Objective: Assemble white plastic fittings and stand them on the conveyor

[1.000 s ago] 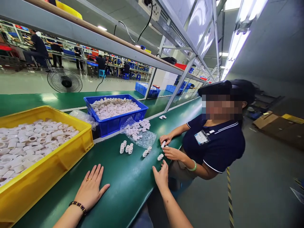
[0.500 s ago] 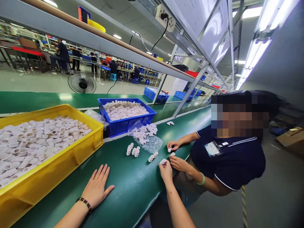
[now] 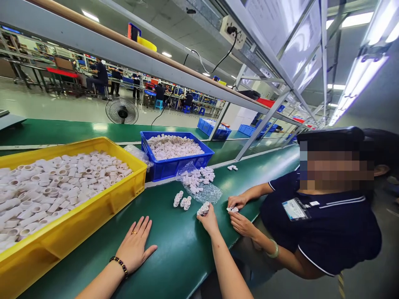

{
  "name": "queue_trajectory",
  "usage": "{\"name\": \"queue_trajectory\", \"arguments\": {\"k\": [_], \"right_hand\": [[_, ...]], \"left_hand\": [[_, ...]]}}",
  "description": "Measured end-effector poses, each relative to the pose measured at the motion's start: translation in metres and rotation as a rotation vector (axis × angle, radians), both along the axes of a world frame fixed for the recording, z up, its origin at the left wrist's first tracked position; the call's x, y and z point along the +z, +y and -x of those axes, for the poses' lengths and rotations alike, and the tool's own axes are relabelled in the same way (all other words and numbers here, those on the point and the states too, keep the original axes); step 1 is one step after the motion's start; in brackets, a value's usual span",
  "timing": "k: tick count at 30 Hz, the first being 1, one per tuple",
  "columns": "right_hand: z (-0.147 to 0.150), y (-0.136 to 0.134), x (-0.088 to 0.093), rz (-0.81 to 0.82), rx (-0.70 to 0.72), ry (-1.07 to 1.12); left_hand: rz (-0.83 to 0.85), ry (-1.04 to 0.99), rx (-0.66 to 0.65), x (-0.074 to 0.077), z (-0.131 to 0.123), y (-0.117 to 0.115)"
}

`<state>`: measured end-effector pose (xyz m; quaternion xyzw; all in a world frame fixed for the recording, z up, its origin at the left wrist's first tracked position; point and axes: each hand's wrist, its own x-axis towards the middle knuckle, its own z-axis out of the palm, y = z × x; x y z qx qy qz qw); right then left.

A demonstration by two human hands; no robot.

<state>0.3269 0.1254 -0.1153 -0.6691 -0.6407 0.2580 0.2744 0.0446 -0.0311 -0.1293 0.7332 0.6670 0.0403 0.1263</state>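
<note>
The fingers (image 3: 212,211) of the right hand (image 3: 210,222) are drawn in narrow, thumb on one side, around a short row of white fittings (image 3: 203,208) standing on or just over the worktop (image 3: 168,253); which of the two cannot be told. The wrist is nearly straight, with the forearm reaching in across the worktop's near edge. The left hand (image 3: 134,245) lies palm down, well apart from the right, its thumb out to the side and its other fingers extended, holding nothing; a beaded bracelet (image 3: 120,265) circles the wrist.

Just beyond the right hand, toward the far edge, stand two small groups of upright fittings (image 3: 181,201), and a clear plastic sheet (image 3: 212,193) carries a loose heap. To the right, near the near edge, a co-worker's hands (image 3: 241,223) hold small white pieces (image 3: 232,210). A blue bin (image 3: 181,166) full of fittings sits at the far edge; a filled yellow bin (image 3: 102,211) flanks the left hand. A slanted metal post (image 3: 262,126) rises along the far edge.
</note>
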Motion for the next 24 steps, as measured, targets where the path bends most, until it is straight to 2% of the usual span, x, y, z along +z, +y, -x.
{"name": "queue_trajectory", "arguments": {"k": [8,13,16,18,20,21,24], "right_hand": [[0.037,0.012,-0.007,0.041,0.045,0.06],[0.035,0.011,-0.007,0.072,0.064,0.073],[0.025,-0.001,-0.003,0.074,0.063,0.075],[0.017,-0.01,0.001,0.045,0.05,0.055],[0.009,-0.015,0.008,-0.064,0.026,-0.003],[0.007,-0.015,0.014,-0.135,0.02,-0.04],[0.012,-0.002,0.037,-0.288,0.079,-0.164]], "left_hand": [[-0.012,-0.046,-0.011,0.002,0.002,0.0],[-0.003,-0.091,-0.01,0.004,0.001,0.002],[0.079,-0.126,-0.024,0.017,0.004,-0.003],[0.216,-0.161,-0.065,0.038,0.011,-0.011],[0.382,-0.2,-0.118,0.069,0.023,-0.023],[0.395,-0.215,-0.147,0.088,0.03,-0.029],[0.223,-0.212,-0.191,0.151,0.056,-0.04]]}}
